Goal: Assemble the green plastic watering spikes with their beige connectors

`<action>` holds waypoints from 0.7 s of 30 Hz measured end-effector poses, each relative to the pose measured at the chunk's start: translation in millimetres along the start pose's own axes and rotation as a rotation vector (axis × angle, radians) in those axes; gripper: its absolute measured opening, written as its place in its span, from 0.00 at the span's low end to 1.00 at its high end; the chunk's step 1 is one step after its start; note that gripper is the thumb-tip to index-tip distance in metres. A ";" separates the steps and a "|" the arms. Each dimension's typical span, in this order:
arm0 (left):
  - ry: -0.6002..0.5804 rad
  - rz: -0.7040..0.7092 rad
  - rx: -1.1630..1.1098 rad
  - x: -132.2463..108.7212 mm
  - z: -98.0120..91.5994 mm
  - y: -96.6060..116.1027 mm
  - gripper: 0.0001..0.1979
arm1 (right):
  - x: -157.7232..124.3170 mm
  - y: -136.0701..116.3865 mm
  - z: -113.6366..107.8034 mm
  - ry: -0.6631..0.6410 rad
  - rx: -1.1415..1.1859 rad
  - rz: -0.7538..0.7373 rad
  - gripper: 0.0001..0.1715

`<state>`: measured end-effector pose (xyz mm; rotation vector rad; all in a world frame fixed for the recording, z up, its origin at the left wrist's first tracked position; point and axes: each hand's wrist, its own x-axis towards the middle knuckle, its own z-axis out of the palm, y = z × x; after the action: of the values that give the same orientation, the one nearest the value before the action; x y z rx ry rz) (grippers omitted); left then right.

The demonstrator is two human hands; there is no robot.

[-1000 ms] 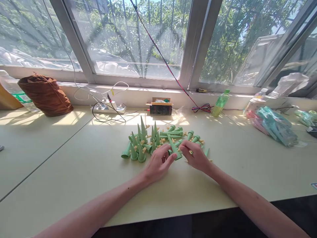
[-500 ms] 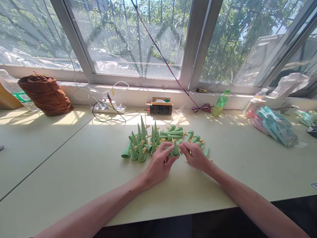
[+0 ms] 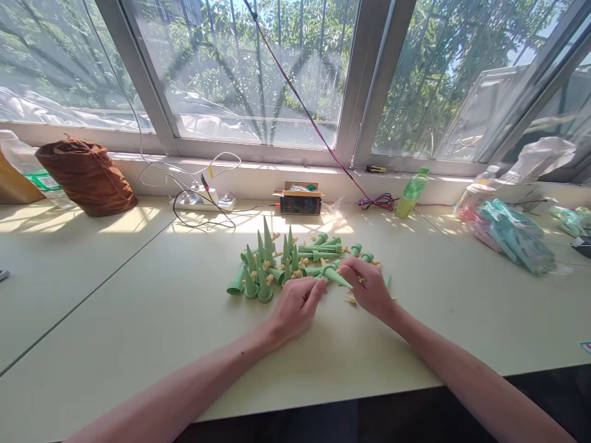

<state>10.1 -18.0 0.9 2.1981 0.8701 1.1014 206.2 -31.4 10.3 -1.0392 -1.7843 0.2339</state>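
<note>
A green cone-shaped watering spike point(image 3: 339, 279) lies tilted between my hands, its tip pointing right and toward me. My left hand point(image 3: 298, 306) is closed in a pinch at its wide end. Against the spike's far side, my right hand point(image 3: 368, 287) has its fingers pressed together; whatever small piece they pinch is hidden. Left of my hands, several green spikes point(image 3: 264, 287) stand tip up with small tan valves point(image 3: 270, 280) at their sides. Behind my hands, more green spikes point(image 3: 318, 248) lie flat. A loose tan valve point(image 3: 351, 300) rests beside my right hand.
A small open box point(image 3: 301, 187) and a black digital display point(image 3: 300, 205) stand by the window. Along the back are a power strip point(image 3: 226, 202), a brown drawstring bag point(image 3: 87, 178), a green bottle point(image 3: 412, 192) and plastic bags point(image 3: 517, 237). The table's front edge point(image 3: 323, 403) is close.
The spike between my hands has tipped from upright to lying over, with its tip now to the right. My left fingers have drawn in closer together, and my right hand has shifted slightly.
</note>
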 end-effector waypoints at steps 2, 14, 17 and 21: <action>-0.048 -0.022 -0.022 0.3 -1.6 1.0 0.30 | -0.6 -0.7 1.0 -0.059 0.021 -0.036 0.15; -0.039 -0.058 -0.081 3.3 -4.1 0.3 0.25 | -1.9 0.7 0.4 -0.114 0.067 0.023 0.14; -0.059 -0.068 -0.102 3.1 -4.2 -0.6 0.24 | -1.9 1.6 0.3 -0.120 0.054 0.040 0.15; -0.063 -0.078 -0.104 3.5 -5.1 0.9 0.22 | -1.7 1.3 0.3 -0.128 0.045 0.043 0.16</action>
<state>7.8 -15.2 6.0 2.0845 0.8445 1.0122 206.8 -31.8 8.2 -1.0511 -1.8631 0.3730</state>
